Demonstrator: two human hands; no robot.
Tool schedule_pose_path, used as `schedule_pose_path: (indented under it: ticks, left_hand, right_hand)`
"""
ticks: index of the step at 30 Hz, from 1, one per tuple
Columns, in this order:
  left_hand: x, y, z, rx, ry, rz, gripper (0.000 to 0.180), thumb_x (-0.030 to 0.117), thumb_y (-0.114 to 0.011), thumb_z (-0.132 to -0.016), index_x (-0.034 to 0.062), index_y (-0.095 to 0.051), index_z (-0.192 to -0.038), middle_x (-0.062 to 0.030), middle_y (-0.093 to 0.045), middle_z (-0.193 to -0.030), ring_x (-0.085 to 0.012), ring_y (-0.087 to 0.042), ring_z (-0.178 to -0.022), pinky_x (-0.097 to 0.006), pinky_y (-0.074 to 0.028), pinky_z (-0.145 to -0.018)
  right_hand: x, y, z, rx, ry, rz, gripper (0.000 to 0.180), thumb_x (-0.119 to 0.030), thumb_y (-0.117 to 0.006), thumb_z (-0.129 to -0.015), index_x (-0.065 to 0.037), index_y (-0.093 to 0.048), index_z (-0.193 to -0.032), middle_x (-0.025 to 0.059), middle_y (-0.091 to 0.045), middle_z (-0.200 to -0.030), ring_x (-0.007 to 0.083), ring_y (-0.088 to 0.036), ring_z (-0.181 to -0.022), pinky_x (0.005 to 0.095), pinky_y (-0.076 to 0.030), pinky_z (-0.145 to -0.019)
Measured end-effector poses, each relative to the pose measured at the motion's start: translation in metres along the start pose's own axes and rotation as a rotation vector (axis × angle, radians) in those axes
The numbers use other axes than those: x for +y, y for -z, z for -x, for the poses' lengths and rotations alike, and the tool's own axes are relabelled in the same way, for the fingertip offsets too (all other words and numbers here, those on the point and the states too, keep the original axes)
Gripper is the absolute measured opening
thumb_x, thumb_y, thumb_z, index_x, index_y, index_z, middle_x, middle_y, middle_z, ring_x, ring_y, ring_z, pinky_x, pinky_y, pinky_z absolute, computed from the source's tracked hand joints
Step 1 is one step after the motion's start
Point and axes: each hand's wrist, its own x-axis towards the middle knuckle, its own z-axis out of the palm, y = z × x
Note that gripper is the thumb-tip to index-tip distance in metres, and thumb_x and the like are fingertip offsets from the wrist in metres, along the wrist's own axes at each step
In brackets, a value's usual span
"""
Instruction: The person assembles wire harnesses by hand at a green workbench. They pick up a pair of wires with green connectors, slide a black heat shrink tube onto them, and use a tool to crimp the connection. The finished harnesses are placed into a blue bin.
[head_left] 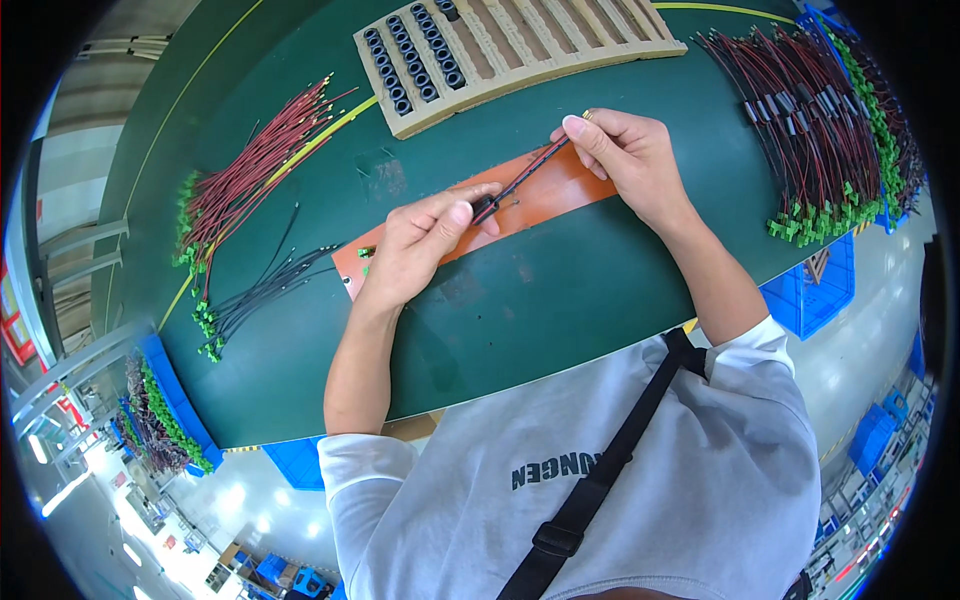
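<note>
Over an orange board (575,185), my two hands stretch a thin red-and-black wire pair (535,168) between them. My left hand (415,240) is closed around a short black cylindrical sleeve (485,208) on the wires, thumb on top. Up and to the right, my right hand (640,165) pinches the wires' far ends between thumb and forefinger; small brass-coloured tips show there. Green connectors (366,253) lie by my left wrist at the board's left end. My left palm hides part of the wire run.
Red wires (265,160) and black wires (265,285) with green connectors lie to the left. Behind the board stands a slotted tray (430,122) holding rows of black ring-ended cylinders (410,55). Sleeved wire bundles (815,125) are heaped at right, near a blue bin (815,290).
</note>
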Motion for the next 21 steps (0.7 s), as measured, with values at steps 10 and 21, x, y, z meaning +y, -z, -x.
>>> schedule_pose_path:
  ticks: [10,21]
  left_hand:
    - [-0.004,-0.015,0.003,0.107,-0.181,-0.35,0.039,0.009,-0.072,-0.093,0.0017,-0.068,-0.132,-0.0094,-0.073,-0.12,-0.0134,-0.067,-0.102,-0.029,-0.052,-0.091]
    - [-0.013,-0.023,0.004,0.096,-0.309,-0.595,0.034,0.008,-0.07,-0.095,0.0002,-0.068,-0.128,-0.0112,-0.075,-0.102,-0.0163,-0.07,-0.087,-0.028,-0.054,-0.081]
  right_hand:
    - [-0.001,0.0,0.0,-0.009,-0.013,-0.001,0.041,-0.032,-0.067,-0.101,0.001,-0.07,-0.078,-0.0017,-0.053,-0.064,0.0061,-0.045,-0.062,0.0251,-0.038,-0.057]
    - [-0.002,-0.006,0.004,0.054,-0.046,0.073,0.036,-0.031,-0.066,-0.102,0.001,-0.074,-0.088,-0.0019,-0.051,-0.064,0.006,-0.044,-0.063,0.0253,-0.038,-0.057]
